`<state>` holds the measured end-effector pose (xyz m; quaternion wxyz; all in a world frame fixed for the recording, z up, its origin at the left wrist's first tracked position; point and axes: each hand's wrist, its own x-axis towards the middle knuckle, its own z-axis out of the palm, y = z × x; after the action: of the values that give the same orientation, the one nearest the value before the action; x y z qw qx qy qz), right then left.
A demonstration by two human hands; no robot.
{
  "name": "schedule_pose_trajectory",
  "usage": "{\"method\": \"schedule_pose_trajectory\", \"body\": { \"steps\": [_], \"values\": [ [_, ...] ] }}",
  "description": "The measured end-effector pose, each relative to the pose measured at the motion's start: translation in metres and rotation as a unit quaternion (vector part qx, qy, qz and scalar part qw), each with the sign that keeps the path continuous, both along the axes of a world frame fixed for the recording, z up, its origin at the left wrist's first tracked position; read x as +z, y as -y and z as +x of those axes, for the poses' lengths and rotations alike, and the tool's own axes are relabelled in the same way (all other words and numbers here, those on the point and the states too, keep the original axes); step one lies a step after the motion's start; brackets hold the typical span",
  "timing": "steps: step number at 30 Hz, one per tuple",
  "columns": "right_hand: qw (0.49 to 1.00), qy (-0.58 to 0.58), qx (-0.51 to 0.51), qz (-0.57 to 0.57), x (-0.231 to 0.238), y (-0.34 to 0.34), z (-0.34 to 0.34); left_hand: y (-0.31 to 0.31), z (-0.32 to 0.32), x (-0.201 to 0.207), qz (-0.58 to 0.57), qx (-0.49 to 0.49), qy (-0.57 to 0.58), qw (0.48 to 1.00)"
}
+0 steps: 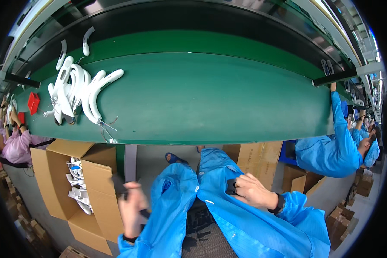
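My left hand [132, 205], smeared by motion, is closed round a dark elongated object [118, 185] beside the open carton. Its exact kind I cannot make out. Over my right thigh, my right hand [254, 190] has its fingers curled on a small black object [231, 186], mostly covered by the fingers. Both hands are below the front edge of the green workbench [210, 103], apart from it. On the bench's left lies a pile of curved white plastic parts [75, 86], some with thin wires trailing toward the front edge.
An open cardboard box [103, 185] at my left holds white parts [78, 187]. Red trays [33, 103] lie at the bench's far left. Another carton [258, 161] stands under the bench at right. A co-worker in blue [329, 155] sits at the right, one in pink [19, 148] at the left.
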<state>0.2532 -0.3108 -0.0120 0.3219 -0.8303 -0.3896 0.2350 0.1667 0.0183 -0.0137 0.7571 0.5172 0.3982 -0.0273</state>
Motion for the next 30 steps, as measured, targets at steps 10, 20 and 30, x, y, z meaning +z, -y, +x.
{"method": "schedule_pose_trajectory", "body": {
  "steps": [10,20,30],
  "values": [
    [0.764,-0.438,-0.408,0.239,-0.04,-0.021,-0.017,0.046,0.035,-0.034,0.085,-0.404,0.051,0.909],
    [0.925,-0.235,-0.237,0.182,0.004,-0.03,0.035,0.068,0.026,-0.028,0.105,-0.466,0.081,0.875],
    [0.934,-0.342,-0.078,0.064,-0.024,-0.068,0.013,0.076,0.037,-0.025,0.229,-0.458,0.076,0.855]
  ]
}}
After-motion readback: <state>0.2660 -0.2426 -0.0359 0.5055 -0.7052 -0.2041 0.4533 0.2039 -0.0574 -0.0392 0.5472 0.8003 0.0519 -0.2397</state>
